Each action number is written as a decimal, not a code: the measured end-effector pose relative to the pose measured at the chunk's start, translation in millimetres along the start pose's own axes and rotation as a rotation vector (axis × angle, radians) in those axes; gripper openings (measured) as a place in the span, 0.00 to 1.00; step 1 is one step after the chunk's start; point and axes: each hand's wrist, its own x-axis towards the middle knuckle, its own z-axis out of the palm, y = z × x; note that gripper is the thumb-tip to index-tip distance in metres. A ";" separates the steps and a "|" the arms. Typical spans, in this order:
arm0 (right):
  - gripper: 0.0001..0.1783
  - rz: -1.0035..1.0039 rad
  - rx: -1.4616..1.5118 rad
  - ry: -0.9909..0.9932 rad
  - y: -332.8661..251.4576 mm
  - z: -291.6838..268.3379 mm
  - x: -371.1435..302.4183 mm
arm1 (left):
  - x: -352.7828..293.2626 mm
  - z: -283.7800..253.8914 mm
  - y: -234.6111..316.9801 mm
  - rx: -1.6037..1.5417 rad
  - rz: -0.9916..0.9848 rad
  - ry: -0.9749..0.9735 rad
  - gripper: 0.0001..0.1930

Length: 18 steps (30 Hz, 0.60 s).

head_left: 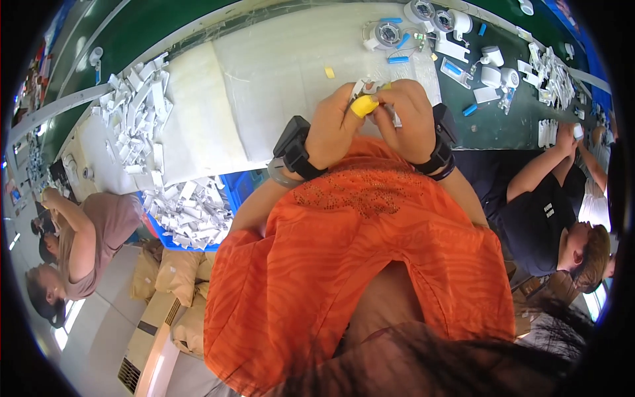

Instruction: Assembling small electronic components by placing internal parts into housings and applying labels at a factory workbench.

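Observation:
My left hand (337, 126) and my right hand (407, 119) meet close to my chest over the edge of a white foam mat (264, 86). Together they pinch a small white and metal part (367, 87) between the fingertips. A yellow finger cot (363, 105) covers one fingertip of my left hand. Both wrists wear black bands. My orange top fills the lower middle of the view.
A heap of white plastic pieces (135, 112) lies left of the mat, and more fill a blue bin (192, 212) below. Tape rolls (387, 33), blue parts and white parts lie at the far right of the green bench. A person sits on each side of me.

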 end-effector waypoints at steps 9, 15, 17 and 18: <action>0.15 -0.046 0.019 -0.016 10.9 -1.9 -1.8 | 6.8 -0.7 7.0 -0.067 -0.107 -0.073 0.18; 0.16 -0.051 -0.041 -0.013 3.6 -1.9 0.8 | 6.7 -0.6 5.1 -0.017 -0.056 -0.053 0.19; 0.16 -0.043 -0.057 0.000 0.0 -2.2 1.4 | 7.1 -0.3 6.6 -0.016 -0.034 -0.042 0.19; 0.16 -0.036 -0.073 0.015 -1.5 -2.3 1.7 | 7.0 -0.4 7.3 -0.014 -0.042 -0.027 0.17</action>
